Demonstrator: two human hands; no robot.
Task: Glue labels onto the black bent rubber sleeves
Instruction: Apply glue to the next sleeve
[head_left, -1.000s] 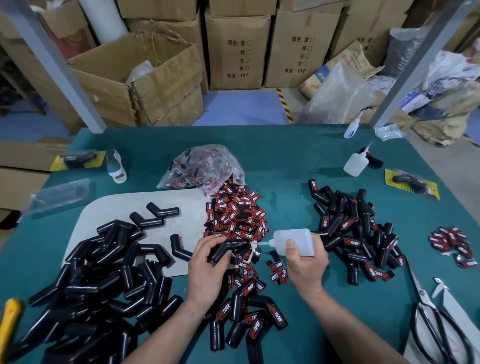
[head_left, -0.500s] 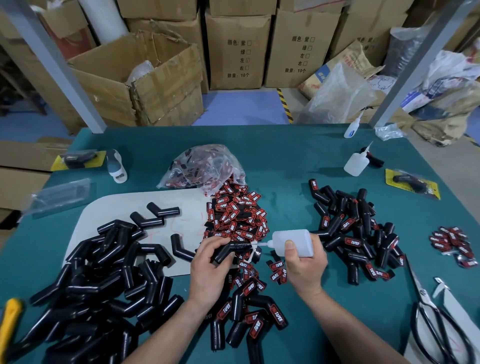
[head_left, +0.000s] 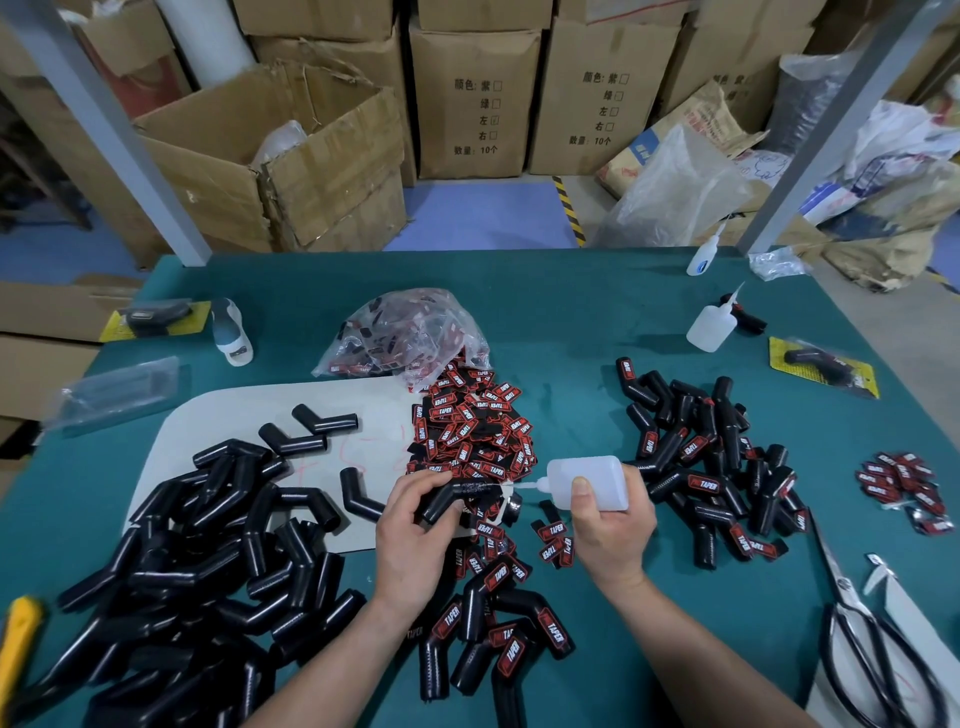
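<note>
Black rubber, moulded into a bent tube, is the piece in work: in the head view, the only one, the black bent rubber sleeve (head_left: 451, 497) sits just above the middle of the green-covered bench (head_left: 571, 322), gripped by the left hand (head_left: 410, 535) with fingers curled round its lower limb. The right hand (head_left: 609, 535) is wrapped round a translucent white squeeze bottle of glue (head_left: 587, 480), laid sideways with its nozzle touching, or all but touching, the sleeve's upper limb, where a wet, glistening streak shows.

Behind the hands lies a heap of red-and-black printed labels (head_left: 472, 431). To the left, partly on a pale mat (head_left: 223, 415), is a pile of bare black sleeves (head_left: 197, 545). Labelled sleeves (head_left: 711, 457) lie to the right, with more close to the person.

The step looks like laying glue before a label goes on. To do it well, squeeze gently so the bead stays thin and inside the label's footprint, hold the sleeve steady with the flat face up, and keep the left fingers off the wet patch. A label picked from the heap should be pressed on squarely, along the limb, before the glue skins. Excess may smear onto fingers.
</note>
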